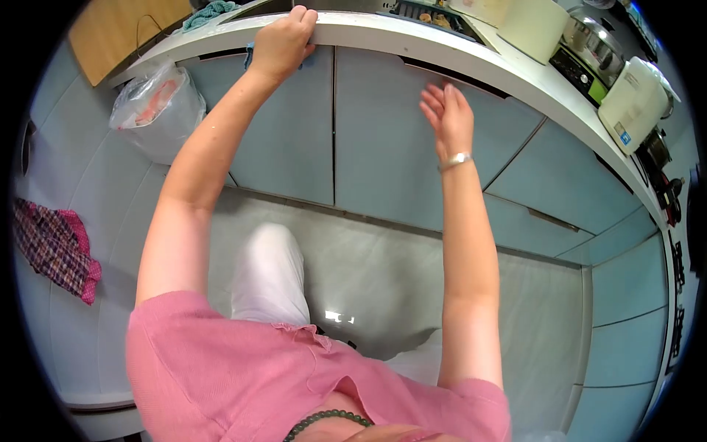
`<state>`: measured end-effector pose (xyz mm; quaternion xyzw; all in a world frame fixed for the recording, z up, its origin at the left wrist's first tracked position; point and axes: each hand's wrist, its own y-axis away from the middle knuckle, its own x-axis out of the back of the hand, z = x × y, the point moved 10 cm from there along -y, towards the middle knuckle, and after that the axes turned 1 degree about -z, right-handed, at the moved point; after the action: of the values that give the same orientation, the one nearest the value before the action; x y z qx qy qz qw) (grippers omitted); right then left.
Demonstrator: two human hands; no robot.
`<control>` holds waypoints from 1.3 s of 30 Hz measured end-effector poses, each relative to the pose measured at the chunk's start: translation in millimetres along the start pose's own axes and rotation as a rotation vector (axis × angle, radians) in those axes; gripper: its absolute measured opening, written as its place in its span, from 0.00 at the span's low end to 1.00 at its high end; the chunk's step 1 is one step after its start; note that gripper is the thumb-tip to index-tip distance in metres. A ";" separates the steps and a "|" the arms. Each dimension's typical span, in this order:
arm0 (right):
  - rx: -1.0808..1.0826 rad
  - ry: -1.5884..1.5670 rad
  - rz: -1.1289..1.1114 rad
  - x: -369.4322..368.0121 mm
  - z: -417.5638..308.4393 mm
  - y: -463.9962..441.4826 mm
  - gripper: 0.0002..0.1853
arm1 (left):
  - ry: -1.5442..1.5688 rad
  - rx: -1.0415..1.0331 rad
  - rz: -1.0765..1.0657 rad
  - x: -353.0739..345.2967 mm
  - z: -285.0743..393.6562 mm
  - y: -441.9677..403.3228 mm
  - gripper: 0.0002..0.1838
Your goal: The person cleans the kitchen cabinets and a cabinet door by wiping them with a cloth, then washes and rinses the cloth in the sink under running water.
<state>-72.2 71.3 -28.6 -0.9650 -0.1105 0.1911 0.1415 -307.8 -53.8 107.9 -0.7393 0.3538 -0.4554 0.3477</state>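
My left hand [283,46] is closed over the front edge of the white countertop [361,29], fingers on top and thumb lower down. Bits of blue material [249,56] show on both sides of its wrist; whether the hand touches them I cannot tell. My right hand [448,116], with a silver bracelet on its wrist, is in front of a pale blue cabinet door [387,132]. Its fingers are apart and hold nothing. Just above it is the dark recessed handle [456,78] of that door.
A bin with a clear plastic liner [158,110] stands at the left. On the counter are a teal cloth [210,15], a dark rack [434,18], a cream container [534,29], a steel pot [593,46] and a cream appliance [637,103]. A checked cloth [55,247] hangs at far left.
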 end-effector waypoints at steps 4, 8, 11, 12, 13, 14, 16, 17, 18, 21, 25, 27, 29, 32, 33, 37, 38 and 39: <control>-0.066 -0.365 0.103 -25.3 1.8 -20.1 0.12 | 0.070 -0.014 -0.055 5.7 -3.9 0.2 0.24; -0.056 -0.335 0.303 -17.2 3.7 -9.9 0.09 | 0.098 -0.067 -0.223 5.5 -10.1 0.5 0.25; -0.048 -0.320 0.302 -5.5 -5.0 9.5 0.06 | 0.146 -0.100 -0.239 10.7 -13.9 -1.7 0.25; -0.043 -0.296 0.266 1.1 -9.3 19.6 0.06 | 0.183 -0.106 -0.241 11.7 -13.7 -1.7 0.25; -0.054 -0.289 0.235 5.7 -17.6 34.1 0.05 | 0.214 -0.080 -0.263 10.8 -17.0 -1.9 0.24; -0.078 -0.264 0.231 13.9 -26.5 48.1 0.05 | 0.228 -0.083 -0.262 10.4 -19.9 -1.2 0.24; -0.145 -0.245 0.160 34.5 -39.7 70.2 0.06 | 0.257 -0.098 -0.178 20.1 -22.2 0.1 0.22; -0.180 -0.224 0.108 44.2 -48.6 80.6 0.07 | 0.307 -0.047 -0.262 14.8 -26.8 -1.0 0.20; -0.217 -0.201 0.056 52.5 -57.8 91.0 0.07 | 0.266 -0.017 -0.261 18.3 -30.5 -0.5 0.22; -0.228 -0.124 0.054 85.8 -88.7 117.0 0.11 | 0.516 0.147 -0.054 59.4 -33.0 11.9 0.28; -0.205 0.269 0.204 173.0 -134.4 131.4 0.10 | 0.832 0.258 0.211 61.1 -19.1 56.2 0.15; -0.179 0.459 0.128 232.3 -154.8 117.6 0.11 | 1.333 0.480 -0.017 10.4 9.0 89.2 0.13; -0.325 0.384 0.091 240.6 -159.4 128.0 0.12 | 1.986 0.871 -0.221 -45.9 72.2 133.6 0.14; -0.440 0.437 0.006 235.4 -166.6 134.2 0.13 | 2.506 1.450 -0.416 -80.2 179.6 193.8 0.16; -0.510 0.481 -0.027 238.1 -163.7 137.1 0.14 | 2.717 1.521 -0.421 -98.4 219.0 207.7 0.19; -0.419 0.713 0.051 233.8 -184.7 139.2 0.17 | 3.089 1.537 -0.600 -55.8 309.1 230.4 0.20; -0.409 0.717 0.025 223.4 -193.7 148.8 0.18 | 3.088 1.652 -0.697 -52.1 332.5 241.7 0.20; -0.397 0.720 0.000 213.2 -202.7 161.3 0.19 | 3.079 1.764 -0.801 -46.8 353.6 251.7 0.20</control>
<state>227.0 -69.4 28.4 -0.9788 -0.0885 -0.1837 -0.0181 -50.3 -74.5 -244.1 -0.6433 0.1736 0.7351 0.1255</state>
